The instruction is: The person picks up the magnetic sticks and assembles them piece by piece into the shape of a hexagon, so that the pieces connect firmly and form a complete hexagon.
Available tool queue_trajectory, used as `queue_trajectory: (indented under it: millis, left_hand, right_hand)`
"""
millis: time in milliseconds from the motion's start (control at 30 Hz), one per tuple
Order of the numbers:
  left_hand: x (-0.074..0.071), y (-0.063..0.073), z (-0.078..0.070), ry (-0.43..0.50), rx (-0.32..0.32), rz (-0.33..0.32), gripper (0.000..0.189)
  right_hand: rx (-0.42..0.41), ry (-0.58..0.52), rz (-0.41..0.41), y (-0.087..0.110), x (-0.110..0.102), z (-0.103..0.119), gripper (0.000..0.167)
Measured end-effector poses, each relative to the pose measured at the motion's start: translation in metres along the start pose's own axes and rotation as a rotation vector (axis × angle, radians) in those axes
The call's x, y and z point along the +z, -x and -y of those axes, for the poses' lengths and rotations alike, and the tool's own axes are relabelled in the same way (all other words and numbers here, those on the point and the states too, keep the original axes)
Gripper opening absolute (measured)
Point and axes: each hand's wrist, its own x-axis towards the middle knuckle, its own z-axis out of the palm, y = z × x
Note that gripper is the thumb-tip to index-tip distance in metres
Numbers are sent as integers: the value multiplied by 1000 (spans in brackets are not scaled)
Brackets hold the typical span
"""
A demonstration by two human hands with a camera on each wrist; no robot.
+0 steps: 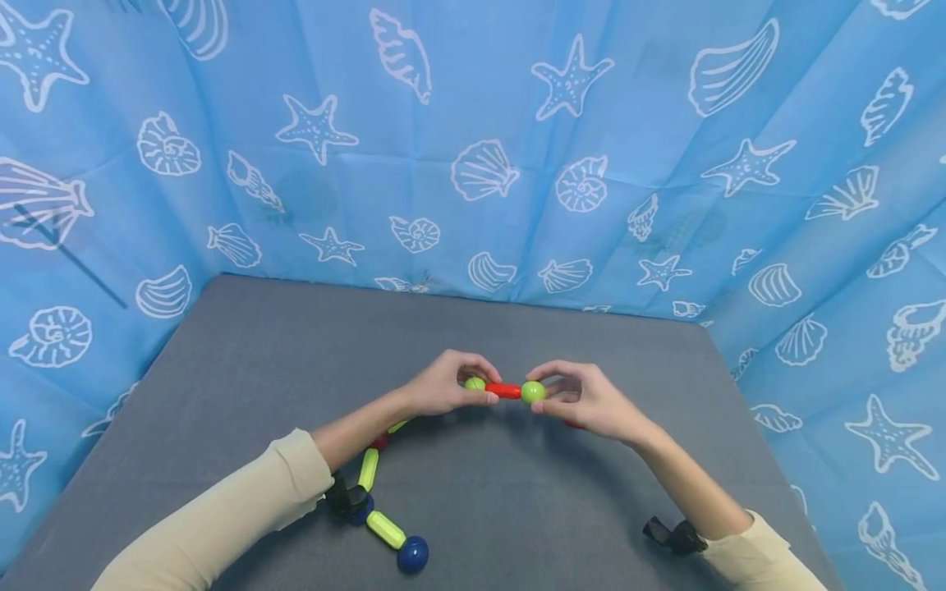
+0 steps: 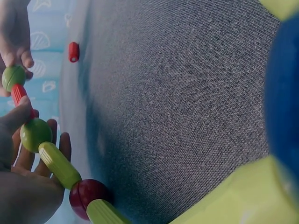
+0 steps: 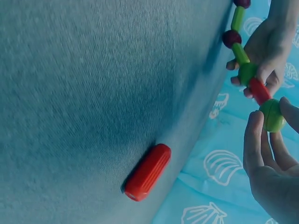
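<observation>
A chain of balls and rods runs between both hands. My left hand (image 1: 447, 384) holds it near the far end, thumb on a red rod (image 1: 504, 391) and fingers behind a green ball (image 2: 36, 135). At the rod's other end, my right hand (image 1: 591, 400) pinches a second green ball (image 1: 533, 391) between thumb and fingers. Beyond the left hand, the chain continues through a yellow-green rod (image 2: 59, 165), a dark red ball (image 2: 88, 198) and another yellow-green rod (image 1: 369, 469). It ends nearest me in a blue ball (image 1: 412, 554).
A loose red rod (image 3: 148, 172) lies on the grey table (image 1: 310, 328), partly hidden under the right hand in the head view. Blue curtains (image 1: 458, 107) with white shells and starfish surround the table's back and sides. Black straps (image 1: 674, 537) circle the wrists.
</observation>
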Motion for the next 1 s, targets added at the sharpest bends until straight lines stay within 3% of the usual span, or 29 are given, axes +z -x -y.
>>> queue_trajectory:
  millis: [267, 667, 1000]
  left_hand:
    - [7, 2, -4, -88, -19, 17, 26]
    - [19, 12, -11, -135, 84, -18, 25]
    - [28, 15, -10, -95, 85, 23, 32]
  right_hand:
    - [6, -59, -8, 8, 15, 1, 41]
    - [35, -130, -23, 17, 30, -5, 45]
    - [97, -194, -13, 20, 39, -11, 48]
